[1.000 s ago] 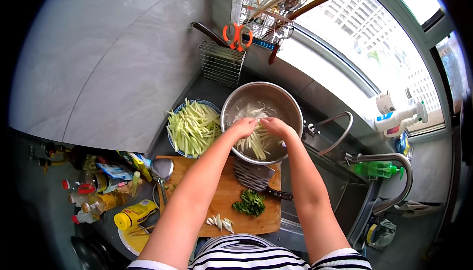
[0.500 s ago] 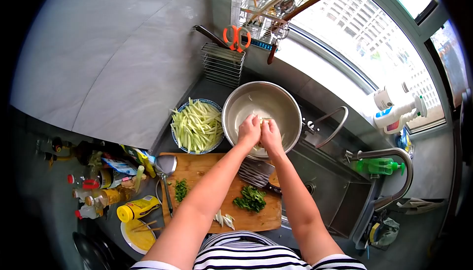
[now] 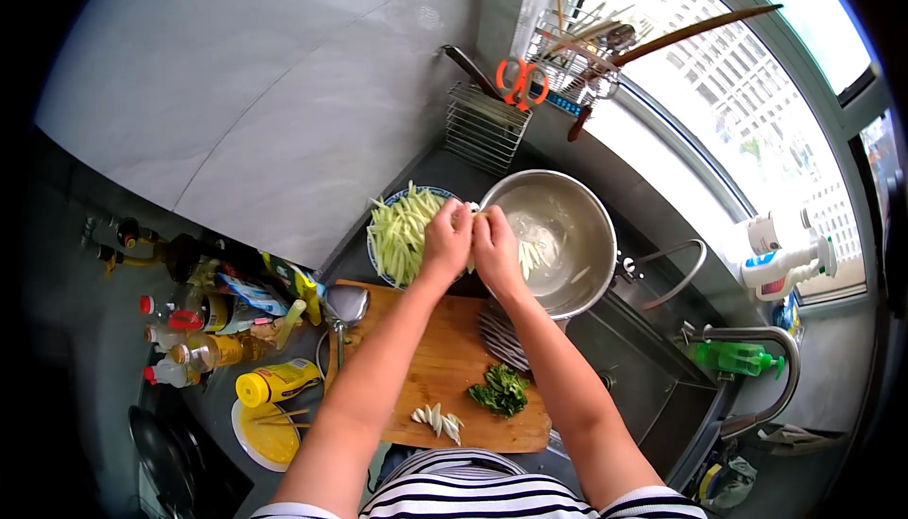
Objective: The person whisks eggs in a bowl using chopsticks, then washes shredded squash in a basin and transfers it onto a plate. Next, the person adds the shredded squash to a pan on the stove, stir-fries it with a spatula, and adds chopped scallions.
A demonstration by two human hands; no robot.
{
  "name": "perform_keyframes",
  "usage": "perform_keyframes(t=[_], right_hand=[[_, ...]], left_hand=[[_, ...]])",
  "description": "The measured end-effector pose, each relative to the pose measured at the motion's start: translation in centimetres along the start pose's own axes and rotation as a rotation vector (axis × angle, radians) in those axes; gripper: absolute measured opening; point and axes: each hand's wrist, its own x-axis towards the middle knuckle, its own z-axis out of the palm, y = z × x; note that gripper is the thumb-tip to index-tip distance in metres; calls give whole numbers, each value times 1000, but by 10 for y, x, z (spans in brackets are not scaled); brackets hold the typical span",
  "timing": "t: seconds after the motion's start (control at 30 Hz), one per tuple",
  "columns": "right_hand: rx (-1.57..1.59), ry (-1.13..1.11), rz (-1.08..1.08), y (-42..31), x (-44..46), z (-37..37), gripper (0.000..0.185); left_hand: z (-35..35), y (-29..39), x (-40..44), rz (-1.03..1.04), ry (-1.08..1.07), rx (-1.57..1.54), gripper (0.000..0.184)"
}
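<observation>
Two bare hands were shown side by side near the centre of the frame, between a round blue-and-white-rimmed bowl [image 3: 372, 254] and a wide stainless-steel pot [image 3: 592, 226]. Both the left hand [image 3: 448, 238] and the right hand [image 3: 496, 248] were closed, fingers curled and pressed together around a clump of pale vegetable strips [image 3: 474, 208], most of which was hidden by the fingers. The bowl, left of centre, was heaped with pale green vegetable strips [image 3: 401, 235]; a few loose pale strips [image 3: 531, 259] were seen inside the pot, right of centre. Below, a rectangular brown wooden cutting board [image 3: 454, 353] was partly covered by the forearms. On it, a pile of chopped dark green leaves [image 3: 501, 391] and a small group of white slices [image 3: 438, 422] were laid apart, at lower centre. At lower left, a yellow squeeze bottle [image 3: 277, 383] was laid on its side near a white plate [image 3: 237, 422] of yellow liquid, across which wooden chopsticks [image 3: 284, 416] were rested.
</observation>
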Motion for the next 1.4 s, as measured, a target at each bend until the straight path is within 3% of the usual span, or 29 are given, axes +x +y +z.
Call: perform_keyframes(t=[0.13,0.2,0.3,0.6,0.7,0.9,1.0,1.1,1.2,1.23,1.33,1.4], right_hand=[[-56,-122,-20,11,22,47,19],[-107,-176,51,9,26,60,19],[-175,-133,-67,17,29,75,21],[-218,-269,-60,11,4,67,36],[-438,-261,-288,9,-7,61,38],[-745,-405,-245,-11,-20,47,42],[-744,-430,-329,-15,-20,38,43],[-630,-393,-453,-12,-19,25,38],[-408,-253,-445,-7,-9,-4,29],[-483,-182,-404,-1,-4,-19,27],[-771,9,-359,37,24,-55,20],[-869,32,-484,61,41,-68,19]], left_hand=[[-50,-24,26,-5,-40,170,28],[-61,-35,37,45,-37,288,26],[-69,-52,45,214,13,389,22],[-75,-64,40,121,-148,464,19],[-74,-64,39,91,-207,585,24],[-80,-29,30,30,-355,759,35],[-87,0,28,-75,-439,872,38],[-88,0,24,-24,-347,962,39],[-78,-15,22,216,-217,916,38],[-73,-8,21,343,-169,807,33],[-43,4,19,465,-302,533,31],[-9,1,15,532,-361,512,35]])
